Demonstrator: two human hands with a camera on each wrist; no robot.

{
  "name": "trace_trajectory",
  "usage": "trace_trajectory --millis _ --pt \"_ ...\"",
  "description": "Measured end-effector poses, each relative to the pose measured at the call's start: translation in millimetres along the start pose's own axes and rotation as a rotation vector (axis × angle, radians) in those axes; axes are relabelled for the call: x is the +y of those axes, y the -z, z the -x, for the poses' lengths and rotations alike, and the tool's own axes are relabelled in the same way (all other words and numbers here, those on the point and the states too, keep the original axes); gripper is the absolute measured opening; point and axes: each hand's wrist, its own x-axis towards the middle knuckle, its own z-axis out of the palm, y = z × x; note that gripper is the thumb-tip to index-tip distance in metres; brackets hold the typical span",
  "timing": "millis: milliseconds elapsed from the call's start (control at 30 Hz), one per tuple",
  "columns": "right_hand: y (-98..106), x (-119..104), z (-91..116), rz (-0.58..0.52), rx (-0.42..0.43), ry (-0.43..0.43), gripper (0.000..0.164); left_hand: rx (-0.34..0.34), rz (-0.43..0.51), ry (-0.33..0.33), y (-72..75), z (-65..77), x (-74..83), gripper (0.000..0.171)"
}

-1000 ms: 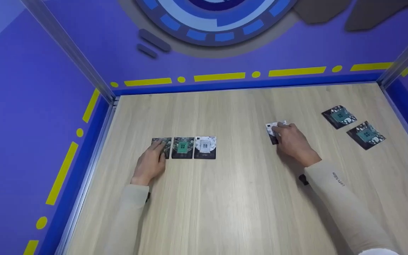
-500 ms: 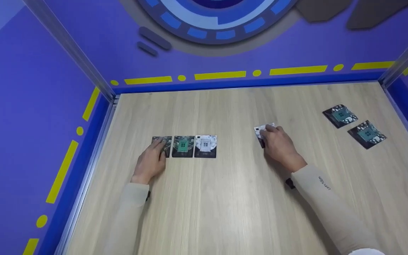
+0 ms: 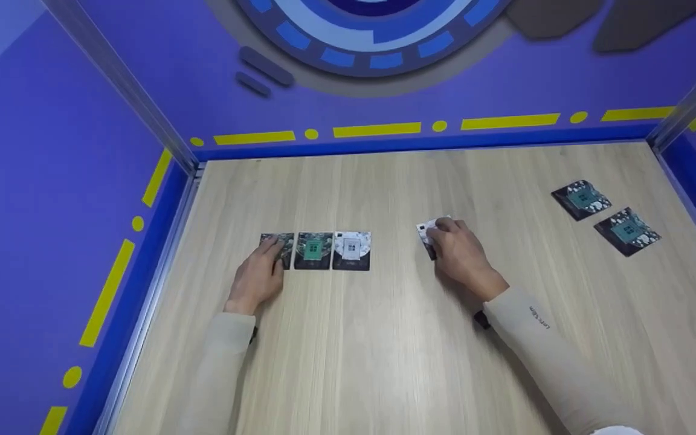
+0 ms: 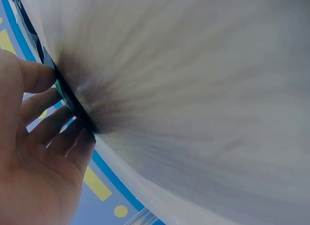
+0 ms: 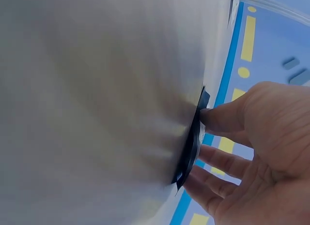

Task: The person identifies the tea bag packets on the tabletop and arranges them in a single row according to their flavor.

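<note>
Judging by how things lie, the work can be put at about halfway: three of six flat packets are set in a neat row at left of centre on the wooden table, and three are found outside it. At the row's left end, a dark packet is partly covered by the left hand, whose fingers are laid on it, spread rather than clenched. Just beside it, a green-labelled packet is placed in the middle, and the right end is taken by a white packet; only narrow gaps are shown between them, and their near edges are roughly level.

To the right, a second white packet is pinched between the thumb and fingers of the right hand. It is turned slightly askew and is separated from the row by bare wood; whether it is raised from the table cannot be told. This one may be counted as in progress, not yet placed.

Well apart, at the far right, two packets, the farther teal-labelled packet and the nearer teal-labelled packet, are seen lying at an angle, touched by neither hand. Both would be judged not yet dealt with.
</note>
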Motion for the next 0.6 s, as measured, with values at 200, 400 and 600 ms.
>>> trace_trajectory --millis 200,400,600 --pt "-6.6 -16.1 -1.4 0.001 0.008 0.008 0.025 0.01 -0.004 -0.008 -0.6 0.5 -0.2 0.049" --pt "-10.8 -34.1 -5.2 0.019 -0.039 -0.014 0.027 0.027 0.001 -0.025 -0.1 0.3 0.0 0.048" --pt "-17.4 -51.3 -8.7 0.051 -0.083 -0.033 0.029 0.019 -0.003 -0.017 -0.5 0.5 0.0 0.048"
